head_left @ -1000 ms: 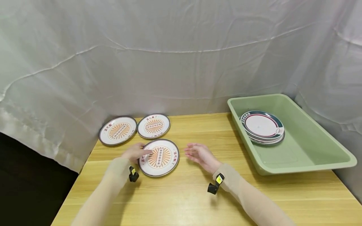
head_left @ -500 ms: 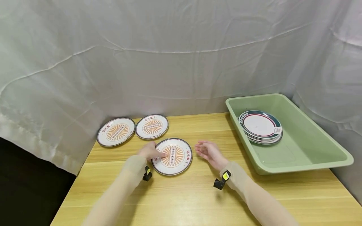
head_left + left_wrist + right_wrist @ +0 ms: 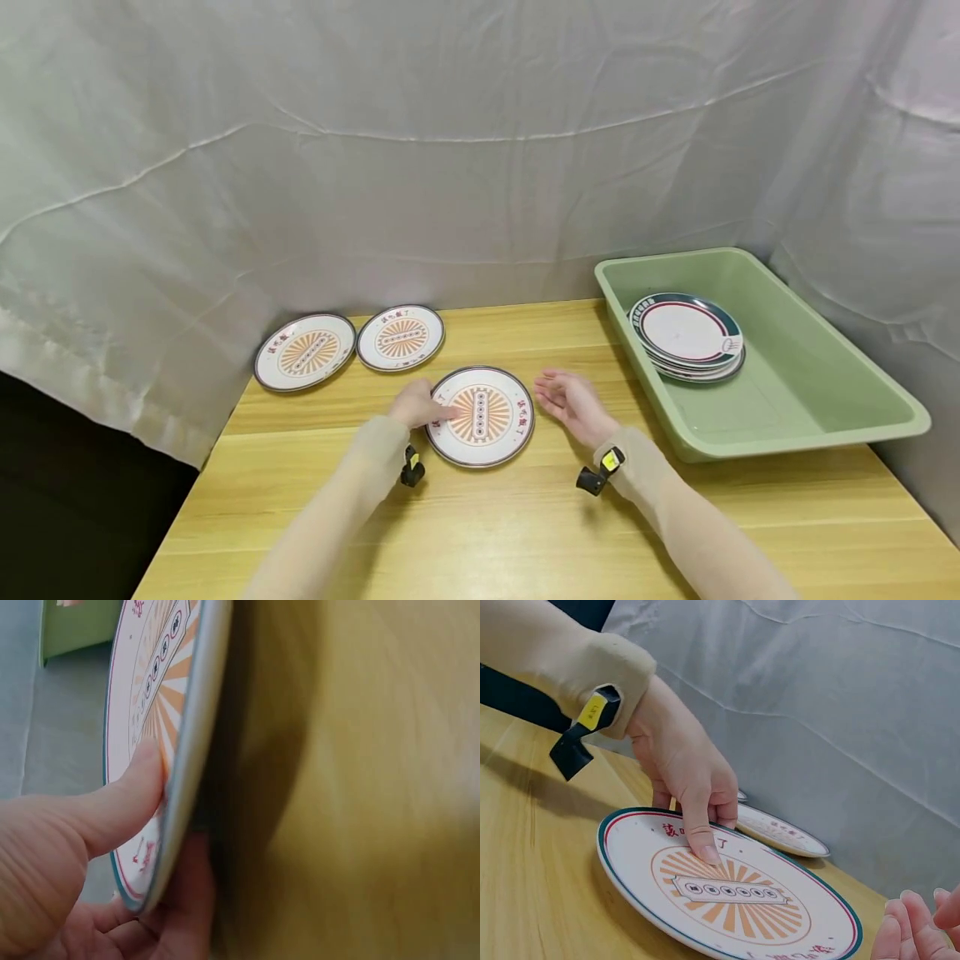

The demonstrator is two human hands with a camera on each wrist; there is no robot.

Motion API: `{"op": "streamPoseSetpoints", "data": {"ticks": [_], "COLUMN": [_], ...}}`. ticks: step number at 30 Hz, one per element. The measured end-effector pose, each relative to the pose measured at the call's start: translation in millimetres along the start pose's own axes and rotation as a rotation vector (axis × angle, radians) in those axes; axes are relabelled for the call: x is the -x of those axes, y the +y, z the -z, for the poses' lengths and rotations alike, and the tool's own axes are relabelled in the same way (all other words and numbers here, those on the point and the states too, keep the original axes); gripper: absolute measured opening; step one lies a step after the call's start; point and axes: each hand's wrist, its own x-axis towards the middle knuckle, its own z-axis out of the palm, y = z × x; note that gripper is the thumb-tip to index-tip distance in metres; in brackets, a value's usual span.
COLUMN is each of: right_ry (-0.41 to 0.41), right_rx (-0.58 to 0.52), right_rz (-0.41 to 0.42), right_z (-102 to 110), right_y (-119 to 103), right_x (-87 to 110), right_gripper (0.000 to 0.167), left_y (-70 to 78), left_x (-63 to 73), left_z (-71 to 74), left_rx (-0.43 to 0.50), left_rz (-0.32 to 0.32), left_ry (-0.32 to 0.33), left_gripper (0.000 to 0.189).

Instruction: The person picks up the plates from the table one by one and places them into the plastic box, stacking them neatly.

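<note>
My left hand (image 3: 422, 407) pinches the left rim of a white plate (image 3: 510, 433) with an orange sunburst centre and red characters. In the left wrist view the thumb lies on the plate's face and the fingers are curled beneath it. A shadowed gap shows between the plate (image 3: 180, 682) and the table, so it is held up. Just right of the plate is my right hand (image 3: 576, 407), fingers loosely bent, apart from the rim and holding nothing. In the right wrist view its fingertips (image 3: 922, 930) show at the lower right corner.
Two similar plates, a left one (image 3: 285, 362) and a right one (image 3: 401, 337), lie at the table's back left. A green tub (image 3: 795, 408) stands at the right, holding a stack of plates (image 3: 686, 333). Grey cloth (image 3: 450, 208) hangs behind the wooden table (image 3: 495, 533).
The left hand has carried the plate to the right across the table. My right hand has shifted right too, staying beside it. The two back plates and the tub stay put.
</note>
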Motion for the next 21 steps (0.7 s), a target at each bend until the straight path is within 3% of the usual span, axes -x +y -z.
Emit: {"op": "streamPoseSetpoints", "data": {"ticks": [7, 16, 21], "right_ry": [0.004, 0.011, 0.015], "right_rx": [-0.048, -0.09, -0.1], "right_rz": [-0.008, -0.013, -0.018], "right_z": [11, 18, 21], "right_y": [-3, -9, -11], "right_x": [-3.0, -0.4, -0.3], "right_gripper": [0.054, 0.052, 0.054], "left_y": [5.8, 7.9, 8.8], "left_x": [0.4, -7.7, -11.3], "left_z": [-8.4, -25.8, -34.3], "left_rx": [0.162, 0.568, 0.687], "left_rz": [-0.012, 0.004, -0.009], "left_ry": [0.02, -0.002, -0.015], "left_gripper": [0.04, 0.04, 0.041]}}
